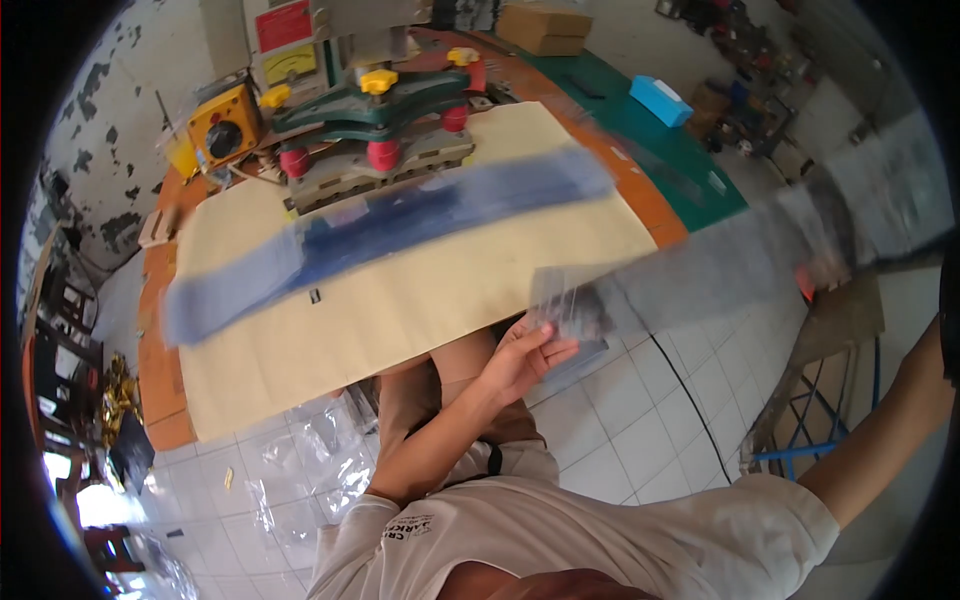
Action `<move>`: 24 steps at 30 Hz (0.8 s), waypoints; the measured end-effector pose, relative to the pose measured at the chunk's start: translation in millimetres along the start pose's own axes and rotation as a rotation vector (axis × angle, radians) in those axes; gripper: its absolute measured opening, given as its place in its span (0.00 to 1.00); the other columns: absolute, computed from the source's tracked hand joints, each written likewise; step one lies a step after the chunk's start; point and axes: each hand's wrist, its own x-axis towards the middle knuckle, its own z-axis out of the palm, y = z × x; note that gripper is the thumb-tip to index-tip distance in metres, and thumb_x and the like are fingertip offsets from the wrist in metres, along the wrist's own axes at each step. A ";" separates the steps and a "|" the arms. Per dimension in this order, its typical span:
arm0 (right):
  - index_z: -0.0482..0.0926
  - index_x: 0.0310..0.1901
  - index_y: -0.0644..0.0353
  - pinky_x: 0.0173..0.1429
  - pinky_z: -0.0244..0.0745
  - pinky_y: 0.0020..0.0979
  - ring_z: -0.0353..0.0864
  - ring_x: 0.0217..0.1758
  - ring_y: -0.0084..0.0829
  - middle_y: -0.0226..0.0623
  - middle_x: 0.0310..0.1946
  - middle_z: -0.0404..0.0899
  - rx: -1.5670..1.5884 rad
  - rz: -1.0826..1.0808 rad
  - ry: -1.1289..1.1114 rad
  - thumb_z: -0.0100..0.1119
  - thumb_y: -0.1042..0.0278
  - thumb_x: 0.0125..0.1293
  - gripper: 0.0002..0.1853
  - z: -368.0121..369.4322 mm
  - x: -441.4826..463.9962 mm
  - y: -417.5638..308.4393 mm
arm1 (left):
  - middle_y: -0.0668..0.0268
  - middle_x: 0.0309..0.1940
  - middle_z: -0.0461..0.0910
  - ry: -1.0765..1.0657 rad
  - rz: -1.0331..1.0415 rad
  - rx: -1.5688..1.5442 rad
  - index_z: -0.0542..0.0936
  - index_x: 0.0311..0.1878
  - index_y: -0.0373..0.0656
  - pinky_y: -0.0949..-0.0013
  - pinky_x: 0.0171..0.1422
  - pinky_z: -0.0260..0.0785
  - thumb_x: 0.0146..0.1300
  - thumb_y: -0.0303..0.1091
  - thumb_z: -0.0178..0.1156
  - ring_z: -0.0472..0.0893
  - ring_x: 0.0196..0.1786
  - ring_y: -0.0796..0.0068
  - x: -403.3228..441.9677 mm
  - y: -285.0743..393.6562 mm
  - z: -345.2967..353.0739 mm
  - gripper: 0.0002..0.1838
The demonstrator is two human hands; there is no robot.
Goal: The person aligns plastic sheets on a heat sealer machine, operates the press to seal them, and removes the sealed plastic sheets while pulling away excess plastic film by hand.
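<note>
My left hand (520,362) is in front of the table edge, thumb and fingers closed on the near end of a long clear plastic strip (700,268). The strip stretches away to the upper right, smeared by motion. My right forearm (890,430) reaches up to the right edge of the view; the hand itself is out of sight. A blue translucent plastic strip (400,225), also blurred, lies across the cream table sheet (440,300). It passes in front of a machine (380,120) with a dark green clamp frame, yellow knobs and red feet.
A yellow box with a black dial (225,120) stands left of the machine. On the green mat (640,140) at right is a light blue box (661,100), with a cardboard box (543,28) behind. Clear plastic (310,465) lies on the tiled floor, and a black cable (690,400) crosses it.
</note>
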 end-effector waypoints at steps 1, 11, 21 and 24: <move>0.77 0.51 0.62 0.46 0.73 0.25 0.79 0.44 0.24 0.34 0.50 0.77 0.021 0.008 -0.034 0.63 0.69 0.56 0.19 16.5 6.0 0.4 | 0.66 0.48 0.79 0.014 0.019 -0.002 0.71 0.57 0.45 0.58 0.59 0.71 0.61 0.36 0.63 0.78 0.52 0.66 -11.0 6.2 3.9 0.22; 0.76 0.53 0.61 0.46 0.72 0.23 0.78 0.45 0.20 0.30 0.52 0.76 0.332 0.481 -0.664 0.63 0.69 0.58 0.20 276.3 -47.5 148.9 | 0.61 0.34 0.81 0.662 0.775 0.557 0.70 0.54 0.40 0.71 0.43 0.76 0.51 0.17 0.59 0.82 0.37 0.72 -188.4 159.7 10.7 0.24; 0.71 0.59 0.54 0.41 0.73 0.22 0.75 0.43 0.20 0.29 0.44 0.77 0.215 0.806 -1.339 0.61 0.72 0.60 0.24 431.9 -378.2 221.1 | 0.60 0.40 0.78 1.166 0.683 1.055 0.68 0.58 0.37 0.67 0.46 0.78 0.52 0.18 0.57 0.81 0.42 0.70 -294.9 283.9 3.4 0.27; 0.70 0.60 0.54 0.46 0.73 0.27 0.77 0.47 0.24 0.29 0.45 0.77 0.056 0.784 -1.559 0.61 0.66 0.62 0.24 449.6 -404.3 204.0 | 0.61 0.38 0.77 1.260 0.412 1.131 0.69 0.57 0.41 0.67 0.44 0.78 0.53 0.25 0.62 0.80 0.38 0.72 -304.9 292.4 6.5 0.27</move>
